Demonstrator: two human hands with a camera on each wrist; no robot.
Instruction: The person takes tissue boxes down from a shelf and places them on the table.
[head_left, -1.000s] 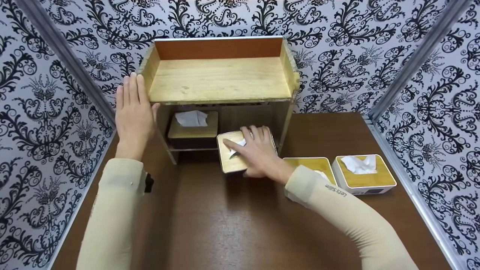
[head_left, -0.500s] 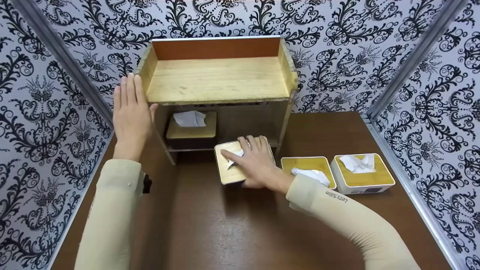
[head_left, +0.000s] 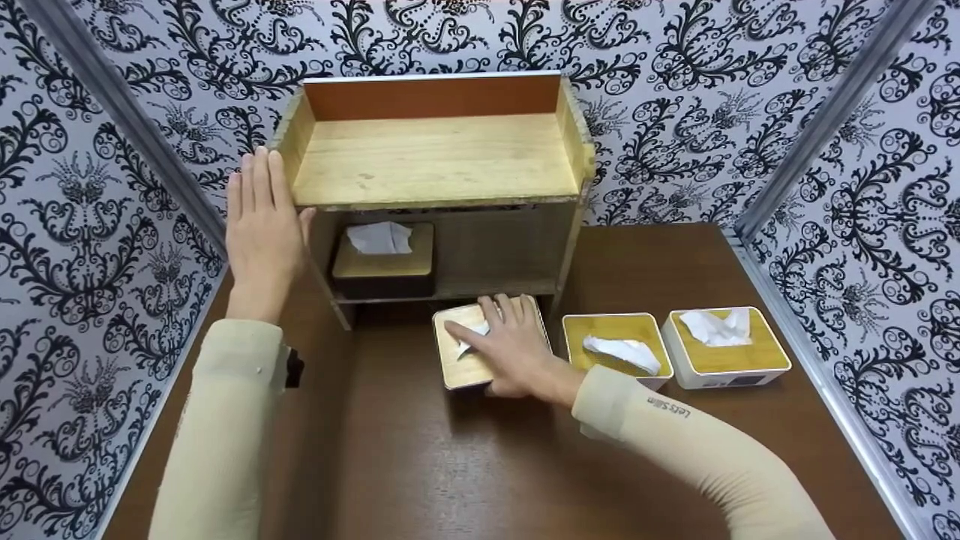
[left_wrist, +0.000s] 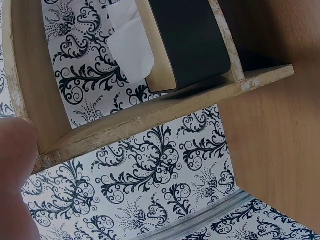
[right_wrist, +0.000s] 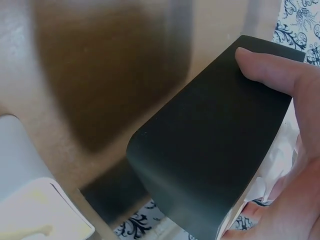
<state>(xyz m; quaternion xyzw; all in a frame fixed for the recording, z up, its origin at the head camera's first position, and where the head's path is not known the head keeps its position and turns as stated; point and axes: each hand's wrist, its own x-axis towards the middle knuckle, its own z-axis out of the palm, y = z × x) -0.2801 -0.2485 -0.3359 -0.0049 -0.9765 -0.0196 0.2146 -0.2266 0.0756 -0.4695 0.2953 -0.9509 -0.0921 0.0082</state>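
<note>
With fingers straight, my left hand (head_left: 262, 232) lies against the left side of a small wooden shelf unit (head_left: 442, 157). In front of the unit, my right hand (head_left: 517, 349) grips a tissue box (head_left: 456, 367) from above, spanning its wooden lid. The right wrist view shows the black side of this tissue box (right_wrist: 200, 125), with the thumb on it and the box held above the table. A dark tissue box (head_left: 420, 266) with a wooden lid sits at the left of the lower shelf; its black side shows in the left wrist view.
Two white tissue boxes with wooden lids stand on the brown table to the right, a nearer-to-hand one (head_left: 622, 330) and an outer one (head_left: 739, 364). Patterned walls (head_left: 712, 112) with metal corner posts (head_left: 840, 112) enclose the table (head_left: 420, 465).
My right hand has drawn the tissue box away from the shelf opening, toward the body. The left hand stays against the shelf unit's side.
</note>
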